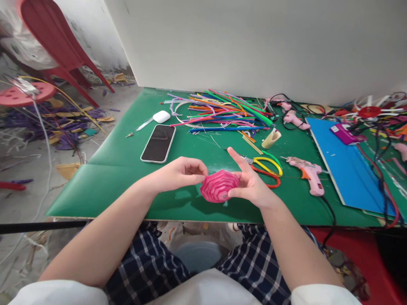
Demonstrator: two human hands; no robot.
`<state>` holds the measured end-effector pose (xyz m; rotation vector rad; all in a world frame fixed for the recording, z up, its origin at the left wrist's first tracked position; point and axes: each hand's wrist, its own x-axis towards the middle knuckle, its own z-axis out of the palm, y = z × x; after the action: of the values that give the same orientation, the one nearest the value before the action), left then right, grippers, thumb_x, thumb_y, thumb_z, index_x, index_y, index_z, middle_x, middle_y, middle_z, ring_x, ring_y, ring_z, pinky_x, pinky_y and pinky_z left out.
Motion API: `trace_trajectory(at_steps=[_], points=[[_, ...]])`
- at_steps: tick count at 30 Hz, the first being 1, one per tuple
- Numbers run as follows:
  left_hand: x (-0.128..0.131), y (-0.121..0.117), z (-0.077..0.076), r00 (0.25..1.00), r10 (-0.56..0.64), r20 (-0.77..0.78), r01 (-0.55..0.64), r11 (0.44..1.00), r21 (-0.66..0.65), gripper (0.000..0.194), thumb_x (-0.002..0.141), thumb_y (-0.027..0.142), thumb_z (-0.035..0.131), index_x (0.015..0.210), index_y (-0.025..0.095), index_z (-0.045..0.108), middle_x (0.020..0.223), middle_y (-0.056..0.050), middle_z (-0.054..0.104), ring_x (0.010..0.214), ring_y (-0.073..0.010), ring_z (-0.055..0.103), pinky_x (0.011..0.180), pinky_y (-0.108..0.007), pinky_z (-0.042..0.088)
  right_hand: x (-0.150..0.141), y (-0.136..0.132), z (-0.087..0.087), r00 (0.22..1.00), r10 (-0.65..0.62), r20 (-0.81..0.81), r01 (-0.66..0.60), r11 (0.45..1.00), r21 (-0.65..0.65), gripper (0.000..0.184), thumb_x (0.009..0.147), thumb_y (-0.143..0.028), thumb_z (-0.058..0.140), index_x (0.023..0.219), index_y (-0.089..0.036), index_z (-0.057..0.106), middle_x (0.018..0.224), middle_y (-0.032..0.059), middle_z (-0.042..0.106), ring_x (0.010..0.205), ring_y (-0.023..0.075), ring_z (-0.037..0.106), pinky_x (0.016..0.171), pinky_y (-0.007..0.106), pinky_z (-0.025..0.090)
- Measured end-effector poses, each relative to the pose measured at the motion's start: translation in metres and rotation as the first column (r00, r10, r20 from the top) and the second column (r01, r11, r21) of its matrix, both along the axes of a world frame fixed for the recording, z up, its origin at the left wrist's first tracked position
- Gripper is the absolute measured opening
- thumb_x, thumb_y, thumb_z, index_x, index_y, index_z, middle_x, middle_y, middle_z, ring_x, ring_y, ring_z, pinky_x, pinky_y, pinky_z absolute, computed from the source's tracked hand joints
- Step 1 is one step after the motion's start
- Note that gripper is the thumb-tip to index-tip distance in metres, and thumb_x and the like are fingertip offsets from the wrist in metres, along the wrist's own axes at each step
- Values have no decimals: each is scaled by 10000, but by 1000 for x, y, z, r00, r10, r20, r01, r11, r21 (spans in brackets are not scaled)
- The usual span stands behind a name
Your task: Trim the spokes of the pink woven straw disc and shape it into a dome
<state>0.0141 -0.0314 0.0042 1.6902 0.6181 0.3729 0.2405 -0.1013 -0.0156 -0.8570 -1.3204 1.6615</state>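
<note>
- The pink ridged disc (219,186) is held between the two hands, raised over the front part of the green worktop (111,186), with a shadow below it.
- The left hand (182,173) has its fingers curled in, thumb and index drawn together at the disc's left edge, pinching it there.
- The right hand (252,186) grips the disc's right side, thumb pressed on the face and other fingers behind; its index finger sticks out straight, away from the disc.
- Just beyond the right hand lie scissors (254,161) with yellow and orange handles, their blade end partly hidden.
- Right of these, a pink glue gun (313,178) lies on its side, its cord running over the front edge.
- A short cream tube (270,140) stands behind the scissors.
- A heap of coloured pipe cleaners (222,112) spreads along the back.
- Left of the heap are a phone (159,143), dark screen up, and a small white case (161,116).
- On the right, a purple box (345,134) rests on a blue board (346,169); the blurred clutter beyond seems to be mostly cords and more coloured pieces.
</note>
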Motion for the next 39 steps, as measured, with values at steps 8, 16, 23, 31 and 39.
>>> trace_trajectory(at_steps=[8,16,23,31,39], points=[[0,0,2,1000,24,5,-24,998,52,163,777,305,572,782,142,574,732,-2,593,667,-106,535,634,-217,443,0,0,-1,1000,2,-11,-2,1000,-19,1034,656,-109,734,1407,-373,75,889,-16,664,699,90,624,691,243,527],[0,0,3,1000,7,-22,-5,998,69,151,781,290,566,785,139,565,739,-3,588,676,-105,530,645,-219,441,0,0,0,1000,12,-13,-12,999,-31,1035,656,-107,733,1410,-360,70,896,-9,664,704,91,627,687,242,528],[-2,1,4,998,-41,-55,46,995,87,121,786,263,544,774,144,564,728,-1,579,663,-104,518,630,-212,430,-1,0,2,999,34,-9,-35,998,-44,1023,662,-120,732,1411,-354,76,882,-8,662,699,93,628,677,241,532],[-4,3,4,984,-160,-77,168,980,109,97,779,235,541,768,146,579,739,-7,599,699,-121,547,677,-223,436,-1,0,0,991,119,-59,-124,989,-75,1013,682,-97,715,1408,-365,61,818,-32,649,688,80,620,670,225,524],[-4,3,0,969,-243,-39,244,969,38,109,783,243,549,775,139,581,759,-25,602,719,-131,542,713,-252,451,-2,0,1,986,153,-72,-160,982,-103,1008,667,-92,723,1406,-363,92,848,-15,655,685,91,623,661,243,526]])
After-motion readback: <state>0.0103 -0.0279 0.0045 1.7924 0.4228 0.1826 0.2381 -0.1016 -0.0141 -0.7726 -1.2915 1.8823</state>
